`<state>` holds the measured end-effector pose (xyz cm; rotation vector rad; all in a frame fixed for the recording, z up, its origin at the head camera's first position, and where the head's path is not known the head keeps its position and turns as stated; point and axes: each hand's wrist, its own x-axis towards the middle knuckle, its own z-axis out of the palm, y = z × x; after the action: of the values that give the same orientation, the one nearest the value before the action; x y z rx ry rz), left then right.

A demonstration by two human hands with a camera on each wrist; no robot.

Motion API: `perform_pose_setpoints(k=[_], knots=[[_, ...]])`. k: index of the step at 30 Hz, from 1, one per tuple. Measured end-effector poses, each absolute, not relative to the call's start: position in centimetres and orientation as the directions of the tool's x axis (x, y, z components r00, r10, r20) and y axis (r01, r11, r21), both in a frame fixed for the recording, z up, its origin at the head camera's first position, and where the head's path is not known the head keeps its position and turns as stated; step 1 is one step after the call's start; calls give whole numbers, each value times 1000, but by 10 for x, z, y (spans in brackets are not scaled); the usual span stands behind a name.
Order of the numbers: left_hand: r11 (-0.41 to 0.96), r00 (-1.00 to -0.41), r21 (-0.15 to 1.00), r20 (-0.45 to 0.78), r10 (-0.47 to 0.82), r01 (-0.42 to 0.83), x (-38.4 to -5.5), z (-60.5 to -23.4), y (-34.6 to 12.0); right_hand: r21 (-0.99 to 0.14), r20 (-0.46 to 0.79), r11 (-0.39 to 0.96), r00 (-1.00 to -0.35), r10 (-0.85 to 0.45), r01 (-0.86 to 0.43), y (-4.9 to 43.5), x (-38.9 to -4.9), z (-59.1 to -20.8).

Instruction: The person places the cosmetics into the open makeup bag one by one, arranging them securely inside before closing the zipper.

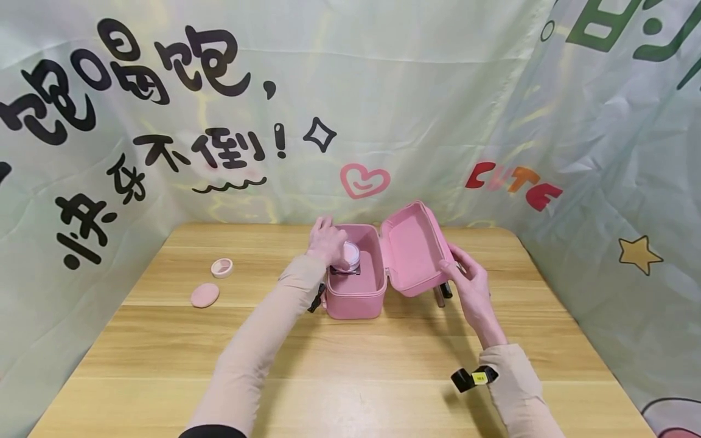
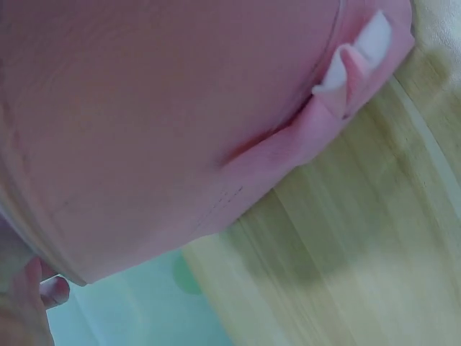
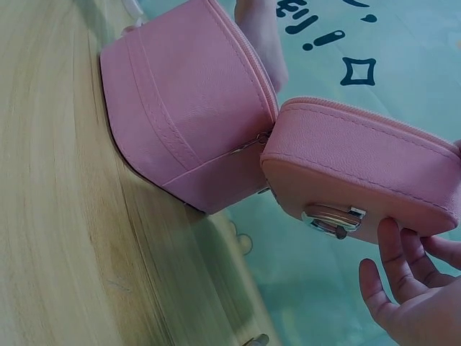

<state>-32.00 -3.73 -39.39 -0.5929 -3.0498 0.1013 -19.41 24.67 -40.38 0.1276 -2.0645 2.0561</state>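
Note:
A pink zippered cosmetic case [image 1: 356, 306] stands open on the table, its lid [image 1: 413, 246] swung out to the right. My left hand [image 1: 327, 243] reaches over the case's left rim, fingers bent around a round clear-topped container [image 1: 351, 254] inside. That grip is partly hidden; in the left wrist view, the case wall fills most of the picture and only a little of the hand [image 2: 25, 310] shows. With my right hand [image 1: 471, 283] I hold the lid's outer edge. In the right wrist view, fingers touch its outer face near a metal clasp [image 3: 333, 220].
A pink round puff [image 1: 205, 295] and a small round pink-and-white item [image 1: 221, 267] lie on the table [image 1: 383, 377] at left. Behind the lid lie a black-ended item [image 1: 446, 291] and a slim tube [image 1: 439, 297]. Printed cloth [image 1: 438, 91] hangs around the table.

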Motion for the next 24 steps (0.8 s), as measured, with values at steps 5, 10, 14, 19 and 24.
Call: perform_pose_setpoints(k=[5, 10, 14, 19, 24], knots=[[926, -925, 61, 112, 364, 372, -319, -394, -42, -976, 218, 13, -971, 96, -218, 247, -194, -404], [894, -926, 266, 214, 310, 360, -321, -396, -49, -976, 217, 8, -972, 95, -217, 247, -195, -404], [825, -922, 429, 279, 267, 369, -323, -398, -57, -976, 218, 2, -972, 92, -218, 246, -195, -404], [725, -900, 557, 381, 210, 405, -325, -399, -71, -976, 218, 2, -972, 92, -219, 246, -194, -404], [686, -870, 575, 460, 179, 446, -325, -398, -91, -976, 217, 5, -972, 94, -217, 246, -194, -404]])
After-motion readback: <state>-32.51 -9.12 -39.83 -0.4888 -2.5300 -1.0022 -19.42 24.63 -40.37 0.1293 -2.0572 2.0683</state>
